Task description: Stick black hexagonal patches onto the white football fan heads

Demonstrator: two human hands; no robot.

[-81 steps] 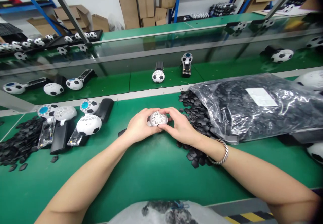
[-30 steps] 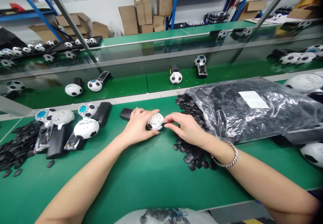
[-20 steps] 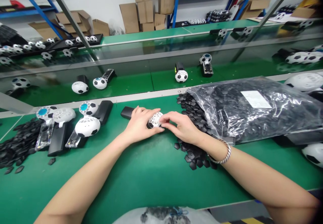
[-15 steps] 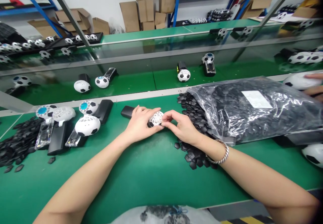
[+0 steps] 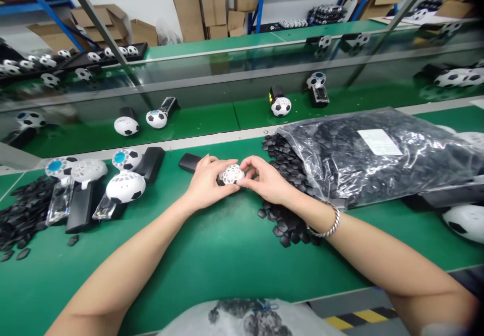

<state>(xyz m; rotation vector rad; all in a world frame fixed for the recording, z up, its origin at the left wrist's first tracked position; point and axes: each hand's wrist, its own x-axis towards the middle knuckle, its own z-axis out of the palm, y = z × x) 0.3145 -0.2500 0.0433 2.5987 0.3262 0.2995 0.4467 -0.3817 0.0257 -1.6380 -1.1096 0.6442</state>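
Pressing at the white ball shell (image 5: 231,175), toward the far edge of the workbench (image 5: 212,255), seems in hand; the next move calls for a steady hold; the left hand (image 5: 209,180) curls round it, gripping; the right hand (image 5: 261,177) pinches its right side (what lies under the fingertips is hidden); forearms (image 5: 145,255) angle inward.

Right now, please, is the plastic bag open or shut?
The plastic bag is open: black pieces spread from its left end onto the green table.

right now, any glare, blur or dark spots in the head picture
Head view: white glare streaks the plastic bag; same view: background cartons look soft, upper right corner dark; head view again: white ball between left hand and right hand readable, finest details not.
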